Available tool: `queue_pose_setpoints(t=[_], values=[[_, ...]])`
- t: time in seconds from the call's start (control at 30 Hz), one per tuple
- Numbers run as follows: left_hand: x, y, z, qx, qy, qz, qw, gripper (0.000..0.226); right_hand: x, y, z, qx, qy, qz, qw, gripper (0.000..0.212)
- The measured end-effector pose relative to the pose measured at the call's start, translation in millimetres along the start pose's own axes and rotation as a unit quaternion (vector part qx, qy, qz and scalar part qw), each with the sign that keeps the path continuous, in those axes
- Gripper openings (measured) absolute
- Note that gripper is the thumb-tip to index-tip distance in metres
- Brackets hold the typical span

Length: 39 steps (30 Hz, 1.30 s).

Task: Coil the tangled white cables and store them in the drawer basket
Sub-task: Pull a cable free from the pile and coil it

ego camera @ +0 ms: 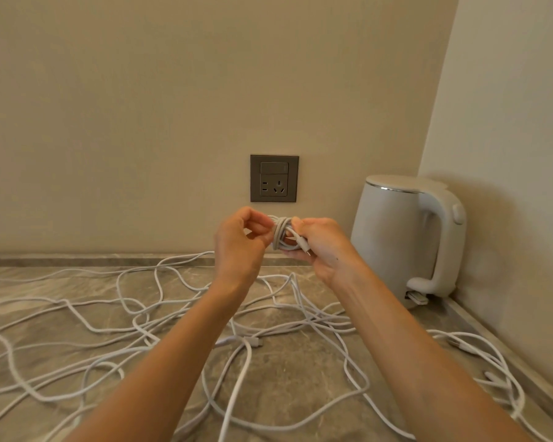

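Raised right hand (pixel 320 247) grips coiled cable (pixel 283 234); left hand (pixel 240 247) apparently pinches it.

Two bare hands are in view, the left hand (pixel 240 247) and the right hand (pixel 323 247). Between them is one small coiled bundle of white cable (pixel 281 234). Loose white braided cables (pixel 240 378) sprawl in one tangle over the single grey marbled stone surface (pixel 294 374); how many separate cables cannot be told. There is one white plastic electric kettle (pixel 396 237) and one dark grey square wall socket (pixel 274 178).
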<state>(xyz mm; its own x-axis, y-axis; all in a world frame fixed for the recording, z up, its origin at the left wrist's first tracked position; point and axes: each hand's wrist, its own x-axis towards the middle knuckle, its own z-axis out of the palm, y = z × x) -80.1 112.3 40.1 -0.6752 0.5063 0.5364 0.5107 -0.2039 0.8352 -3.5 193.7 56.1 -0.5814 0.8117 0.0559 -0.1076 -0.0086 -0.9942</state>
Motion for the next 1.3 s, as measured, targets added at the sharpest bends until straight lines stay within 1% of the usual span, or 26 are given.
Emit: queue_pose_setpoints(t=[0.07, 0.13, 0.17, 0.2, 0.27, 0.3, 0.4, 0.47, 0.53, 0.6, 0.67, 0.7, 0.77, 0.83, 0.97, 1.07, 1.13, 1.3], values=[[2, 1, -1, 0.029, -0.003, -0.005, 1.000, 0.022, -1, 1, 0, 0.010, -0.012, 0.007, 1.000, 0.026], [5, 3, -3, 0.080, 0.000, -0.002, 0.997, 0.010, -1, 1, 1, 0.028, -0.018, 0.007, 0.999, 0.025], [4, 4, -4, 0.104, 0.001, 0.006, 0.995, 0.004, -1, 1, 1, 0.032, -0.018, 0.000, 0.999, 0.025], [3, 5, -4, 0.124, 0.003, 0.022, 0.992, 0.004, 0, 0, 0, 0.025, -0.014, -0.011, 1.000, 0.026], [2, 1, -2, 0.166, 0.001, 0.085, 0.982, 0.011, 2, 0, -2, 0.016, -0.008, -0.025, 1.000, 0.027], [0, 0, 0, 0.203, -0.006, 0.118, 0.972, 0.015, 1, 1, -2, 0.019, -0.007, -0.021, 1.000, 0.026], [-2, 1, 1, 0.299, -0.017, 0.208, 0.931, 0.020, 0, 4, -2, 0.017, -0.002, -0.013, 1.000, 0.024], [-4, 4, 0, 0.327, -0.038, 0.258, 0.908, 0.019, 0, 6, -3, 0.012, 0.001, -0.011, 1.000, 0.024], [-6, -2, 5, 0.361, -0.083, 0.245, 0.896, 0.017, 1, 6, -5, 0.012, 0.007, -0.008, 1.000, 0.024], [-7, -3, 9, 0.357, -0.107, 0.216, 0.902, 0.020, 2, 5, -8, 0.031, 0.008, -0.006, 0.999, 0.025], [-4, -5, 8, 0.349, -0.086, 0.230, 0.905, 0.029, 2, 3, -11, 0.056, -0.006, 0.006, 0.998, 0.025], [-3, -5, 6, 0.350, -0.071, 0.246, 0.901, 0.030, 2, 2, -11, 0.067, -0.016, 0.013, 0.998, 0.026], [0, -8, 4, 0.369, -0.067, 0.257, 0.891, 0.023, 1, 3, -10, 0.075, -0.033, 0.021, 0.996, 0.028], [2, -11, 3, 0.374, -0.081, 0.261, 0.886, 0.019, 1, 4, -7, 0.059, -0.035, 0.018, 0.998, 0.028], [6, -11, 3, 0.349, -0.099, 0.256, 0.896, 0.019, 3, 3, -7, 0.033, -0.029, 0.001, 0.999, 0.026], [6, -9, 1, 0.320, -0.079, 0.250, 0.910, 0.021, 3, 2, -7, 0.018, -0.048, -0.013, 0.999, 0.026], [4, -7, 0, 0.301, -0.063, 0.215, 0.927, 0.018, 2, 4, -5, 0.008, -0.057, -0.026, 0.998, 0.027], [3, -7, 1, 0.267, -0.056, 0.153, 0.950, 0.009, 3, 9, -2, 0.014, -0.062, -0.036, 0.997, 0.028]])
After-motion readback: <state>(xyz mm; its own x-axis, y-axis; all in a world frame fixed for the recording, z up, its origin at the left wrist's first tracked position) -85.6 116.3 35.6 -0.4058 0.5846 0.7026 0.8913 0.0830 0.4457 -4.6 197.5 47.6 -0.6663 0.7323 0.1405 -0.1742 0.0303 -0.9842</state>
